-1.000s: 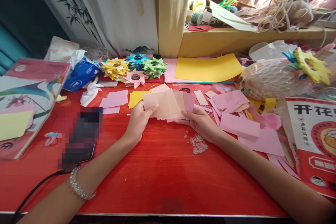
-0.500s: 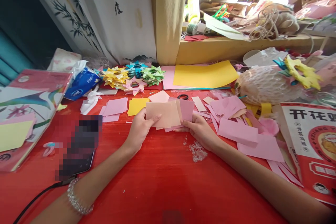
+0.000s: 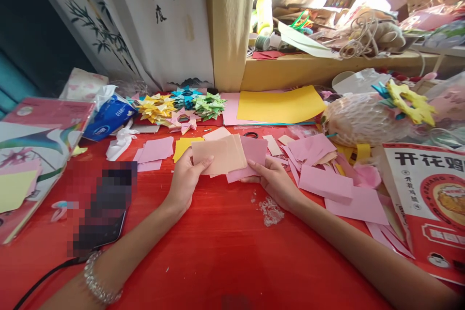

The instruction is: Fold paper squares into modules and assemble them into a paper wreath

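My left hand [image 3: 185, 177] grips several peach paper pieces [image 3: 218, 155], its thumb pressed on the front one. They are fanned out to the right. My right hand [image 3: 274, 179] pinches pink paper pieces [image 3: 256, 150] between thumb and fingers, and these lie partly behind the peach ones. Both hands are just above the red table, side by side. Beyond the left hand is a yellow paper piece [image 3: 181, 147], partly covered, and left of it a small stack of pink paper [image 3: 156, 150]. The scissors' black handle [image 3: 250, 134] shows behind the held papers.
Folded paper stars [image 3: 156, 109] stand at the back, beside a yellow sheet [image 3: 279, 106]. Loose pink papers [image 3: 327, 181] and a red-and-white bag [image 3: 432, 203] lie to the right. On the left are a phone [image 3: 105, 208] with a cable, a blue tissue pack [image 3: 109, 116] and a book [image 3: 47, 131].
The peach papers in my left hand are spread wider and tilted more. My hands have parted a little, the left shifting outward. The whole view has moved slightly.
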### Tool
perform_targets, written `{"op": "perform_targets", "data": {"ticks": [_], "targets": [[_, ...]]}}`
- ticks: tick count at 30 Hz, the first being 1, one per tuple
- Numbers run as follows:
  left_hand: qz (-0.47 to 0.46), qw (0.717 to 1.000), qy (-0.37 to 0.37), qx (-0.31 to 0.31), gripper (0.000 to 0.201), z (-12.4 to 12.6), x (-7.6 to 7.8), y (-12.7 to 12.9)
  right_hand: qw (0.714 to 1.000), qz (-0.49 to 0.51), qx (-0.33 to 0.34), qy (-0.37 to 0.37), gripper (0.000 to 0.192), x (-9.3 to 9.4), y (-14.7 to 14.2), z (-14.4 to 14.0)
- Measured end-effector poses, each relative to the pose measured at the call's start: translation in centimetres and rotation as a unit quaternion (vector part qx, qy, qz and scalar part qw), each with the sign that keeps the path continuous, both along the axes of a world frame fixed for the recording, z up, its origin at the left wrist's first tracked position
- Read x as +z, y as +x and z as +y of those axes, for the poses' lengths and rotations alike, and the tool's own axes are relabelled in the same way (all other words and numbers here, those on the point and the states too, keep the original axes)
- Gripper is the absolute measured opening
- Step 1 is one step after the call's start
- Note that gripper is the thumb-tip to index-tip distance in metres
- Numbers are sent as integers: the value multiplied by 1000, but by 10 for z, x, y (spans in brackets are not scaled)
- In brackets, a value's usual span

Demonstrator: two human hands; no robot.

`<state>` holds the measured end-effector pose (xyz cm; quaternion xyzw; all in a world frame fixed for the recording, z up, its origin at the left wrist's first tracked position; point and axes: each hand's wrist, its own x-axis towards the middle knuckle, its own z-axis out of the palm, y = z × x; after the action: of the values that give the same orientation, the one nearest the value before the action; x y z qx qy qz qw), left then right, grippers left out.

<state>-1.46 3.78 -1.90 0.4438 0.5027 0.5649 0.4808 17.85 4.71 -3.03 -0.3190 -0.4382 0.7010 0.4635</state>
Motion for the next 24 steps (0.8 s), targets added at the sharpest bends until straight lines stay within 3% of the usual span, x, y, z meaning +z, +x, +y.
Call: {"op": "perform_targets", "data": {"ticks": [2, 8, 10, 14, 18, 24], "targets": [[1, 1000, -5, -9, 30, 0, 0, 1, 1000, -9, -15, 10, 32, 1, 0, 0], [-17, 1000, -4, -8, 31, 0, 0, 2, 992, -51, -94, 63, 75, 2, 2, -1], [-23, 1000, -4, -9, 30, 1, -1, 2, 991, -63, -94, 74, 67, 1, 2, -1], [-10, 1000, 5, -14, 25, 0, -2, 2, 995, -82, -20, 49, 26, -1, 3, -1], [17, 999, 22, -20, 23, -2, -1, 5, 997, -62, 8, 45, 28, 1, 2, -1], [4, 999, 2, -44, 30, -3, 1, 8, 989, -135, -12, 66, 20, -2, 4, -1]]}}
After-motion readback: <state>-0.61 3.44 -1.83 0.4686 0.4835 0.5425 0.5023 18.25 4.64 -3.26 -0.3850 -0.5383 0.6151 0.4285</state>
